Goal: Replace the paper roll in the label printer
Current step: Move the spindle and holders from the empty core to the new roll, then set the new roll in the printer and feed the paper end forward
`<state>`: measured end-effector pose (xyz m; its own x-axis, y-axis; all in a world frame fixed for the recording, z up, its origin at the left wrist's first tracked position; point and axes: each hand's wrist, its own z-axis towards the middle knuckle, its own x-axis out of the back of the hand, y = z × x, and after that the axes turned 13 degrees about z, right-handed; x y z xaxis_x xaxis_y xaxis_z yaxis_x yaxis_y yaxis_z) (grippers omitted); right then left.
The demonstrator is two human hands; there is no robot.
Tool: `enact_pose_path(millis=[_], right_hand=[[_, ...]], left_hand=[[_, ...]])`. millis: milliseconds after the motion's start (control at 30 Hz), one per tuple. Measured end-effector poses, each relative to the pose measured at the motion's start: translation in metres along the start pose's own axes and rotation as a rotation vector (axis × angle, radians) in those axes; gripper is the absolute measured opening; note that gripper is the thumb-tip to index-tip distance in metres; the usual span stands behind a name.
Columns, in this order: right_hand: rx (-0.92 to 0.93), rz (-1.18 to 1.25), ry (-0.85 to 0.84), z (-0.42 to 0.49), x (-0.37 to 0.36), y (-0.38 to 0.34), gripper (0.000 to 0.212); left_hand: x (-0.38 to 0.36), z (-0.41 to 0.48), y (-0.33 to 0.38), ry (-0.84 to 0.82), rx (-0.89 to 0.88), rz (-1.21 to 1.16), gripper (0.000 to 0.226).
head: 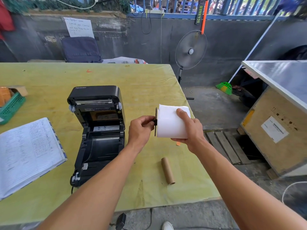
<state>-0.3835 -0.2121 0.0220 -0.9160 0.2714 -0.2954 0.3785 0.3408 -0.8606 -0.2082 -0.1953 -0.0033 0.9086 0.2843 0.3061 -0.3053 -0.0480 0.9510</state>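
Note:
A black label printer (98,130) stands on the yellow-green table (146,83) with its lid swung up and its roll bay bare. To its right, above the table, my right hand (191,130) grips a white paper roll (169,123), thumb on top. My left hand (141,127) pinches the black spindle holder (155,122) that sticks out of the roll's left end. An empty brown cardboard core (168,170) lies on the table below the roll.
An open written notebook (26,153) lies left of the printer. A green basket (11,105) with a cardboard box sits at the far left edge. The table's right edge runs close to my right arm; a wooden crate (279,130) and a fan (191,50) stand beyond.

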Motion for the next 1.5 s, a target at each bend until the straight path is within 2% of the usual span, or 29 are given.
enact_pose_path(millis=[200,300,400,500,600,667,767,900,1033,1200,1400,1500], right_hand=[[0.016,0.01,-0.006,-0.006,-0.004,0.002,0.082],[0.023,0.002,0.001,-0.011,-0.006,0.003,0.08],[0.022,-0.004,0.002,-0.015,-0.009,0.006,0.081],[0.034,-0.003,-0.021,-0.022,-0.012,0.009,0.08],[0.045,0.018,-0.092,-0.032,-0.013,0.015,0.078],[0.052,0.04,-0.167,-0.04,-0.015,0.02,0.073],[0.073,0.047,-0.217,-0.051,-0.02,0.025,0.054],[0.099,-0.061,-0.195,-0.064,-0.031,0.037,0.046],[0.175,-0.214,-0.184,-0.073,-0.043,0.05,0.051],[0.189,-0.296,-0.273,-0.081,-0.066,0.061,0.059],[0.212,-0.4,-0.42,-0.08,-0.099,0.07,0.052],[0.212,-0.445,-0.473,-0.076,-0.113,0.073,0.057]], left_hand=[[0.002,-0.007,0.01,-0.051,0.07,-0.074,0.018],[0.005,-0.019,0.017,-0.093,0.05,-0.1,0.025],[0.008,-0.03,0.022,-0.132,-0.033,-0.033,0.029],[0.01,-0.038,0.024,-0.058,-0.136,0.101,0.026],[0.019,-0.042,0.023,-0.023,-0.147,0.134,0.032],[0.028,-0.043,0.02,-0.023,-0.115,0.111,0.034],[0.045,-0.045,0.009,-0.038,-0.062,0.046,0.036],[0.068,-0.053,-0.002,-0.023,-0.082,0.063,0.035],[0.092,-0.065,-0.01,0.021,-0.078,0.118,0.043],[0.121,-0.076,-0.026,0.071,-0.053,0.215,0.043],[0.153,-0.074,-0.035,0.142,-0.001,0.296,0.034],[0.165,-0.073,-0.037,0.167,0.043,0.307,0.029]])
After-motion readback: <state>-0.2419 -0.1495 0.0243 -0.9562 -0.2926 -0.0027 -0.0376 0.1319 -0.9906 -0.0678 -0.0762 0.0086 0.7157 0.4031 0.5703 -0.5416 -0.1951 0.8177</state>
